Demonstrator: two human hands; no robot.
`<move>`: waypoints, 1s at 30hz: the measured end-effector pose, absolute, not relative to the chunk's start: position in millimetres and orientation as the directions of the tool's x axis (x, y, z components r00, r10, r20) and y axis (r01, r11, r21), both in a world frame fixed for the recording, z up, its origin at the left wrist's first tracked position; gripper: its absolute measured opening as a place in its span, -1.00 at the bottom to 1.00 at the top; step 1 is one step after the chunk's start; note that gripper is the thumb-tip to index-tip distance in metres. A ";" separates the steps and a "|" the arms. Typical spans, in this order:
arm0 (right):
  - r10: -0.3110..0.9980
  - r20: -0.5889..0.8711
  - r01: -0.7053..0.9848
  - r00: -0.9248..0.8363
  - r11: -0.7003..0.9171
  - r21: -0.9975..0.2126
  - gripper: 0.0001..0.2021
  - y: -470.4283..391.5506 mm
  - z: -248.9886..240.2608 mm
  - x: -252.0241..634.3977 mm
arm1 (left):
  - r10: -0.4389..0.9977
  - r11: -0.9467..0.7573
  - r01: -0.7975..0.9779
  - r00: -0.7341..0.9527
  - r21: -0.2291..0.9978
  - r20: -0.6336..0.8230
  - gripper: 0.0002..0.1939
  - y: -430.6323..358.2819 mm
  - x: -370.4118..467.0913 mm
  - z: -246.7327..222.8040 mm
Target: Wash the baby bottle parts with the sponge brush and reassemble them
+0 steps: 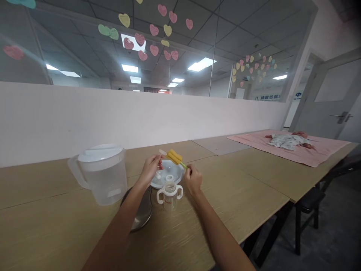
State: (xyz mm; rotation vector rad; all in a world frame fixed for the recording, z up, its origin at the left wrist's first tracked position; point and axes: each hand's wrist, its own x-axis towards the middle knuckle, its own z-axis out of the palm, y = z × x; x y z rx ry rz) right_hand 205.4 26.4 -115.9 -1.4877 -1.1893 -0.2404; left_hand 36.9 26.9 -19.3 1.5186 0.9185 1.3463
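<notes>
Between my hands is a bottle brush [175,157] with a yellow sponge head and a green handle. My right hand [193,179] is closed round the end of the handle. My left hand [151,169] is closed at the far end of the sponge, where a small translucent piece [162,152] shows by the fingers. Below the brush stands an uncapped clear baby bottle [170,195] with two white handles. Behind it, a pale bowl [177,172] holds small white and clear parts. My left forearm partly covers a dark metal tray [142,212].
A lidded translucent pitcher [105,175] stands to the left. At the far right, a baby-like figure [289,141] in patterned clothes lies on a pink towel [316,156]. A white wall [152,116] runs along the table's back; a black stool [310,201] stands beyond the right edge.
</notes>
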 end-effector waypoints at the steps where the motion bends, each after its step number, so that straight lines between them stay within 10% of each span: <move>1: 0.519 0.705 0.747 0.483 0.175 -0.641 -0.64 25.8 -114.9 204.7 | 0.928 -0.348 -0.008 0.139 0.938 0.345 -0.58 27.7 37.0 -20.0; 18: 0.335 0.618 0.418 0.711 0.506 -0.755 -0.71 26.1 -113.7 205.3 | 0.656 -0.669 0.568 0.148 0.479 0.740 -0.88 17.9 39.4 -13.3; 30: 0.371 0.722 0.633 0.584 0.348 -0.691 -0.68 21.9 -118.7 202.4 | 0.780 -0.624 0.235 0.123 0.745 0.614 -0.77 10.5 43.1 -5.3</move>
